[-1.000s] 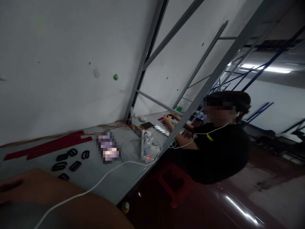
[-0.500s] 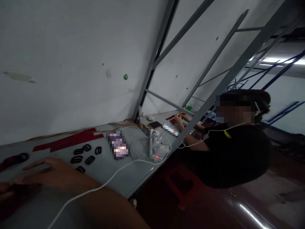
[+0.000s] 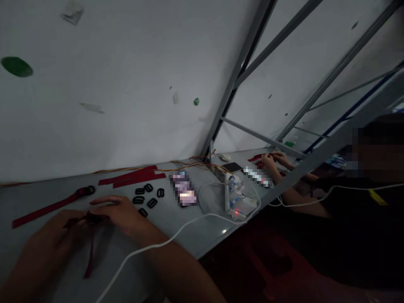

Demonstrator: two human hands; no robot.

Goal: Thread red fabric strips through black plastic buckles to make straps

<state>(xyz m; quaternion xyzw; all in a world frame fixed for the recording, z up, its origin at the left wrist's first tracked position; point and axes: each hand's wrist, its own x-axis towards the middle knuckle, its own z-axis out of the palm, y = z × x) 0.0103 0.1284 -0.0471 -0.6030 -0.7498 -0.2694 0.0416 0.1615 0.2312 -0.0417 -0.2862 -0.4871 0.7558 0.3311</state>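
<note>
My left hand and my right hand meet low over the table at the left. Between their fingertips they pinch a dark red strap, one end of which hangs down. A dark patch where the fingers meet is too dim to make out. The index finger of my right hand reaches out above the strap. Just behind my hands lies another red strap with a black buckle at its far end. Several loose black slide buckles lie right of my right hand.
Flat red strips lie by the wall. A phone and a white power strip with plugs stand farther right. A white cable crosses over my right forearm. Beyond a metal frame post, another person's hands handle red strips.
The view has swung left, so everything sits farther right. Both my hands and the strap between them now show more fully; the buckled strap behind them is wholly in view.
</note>
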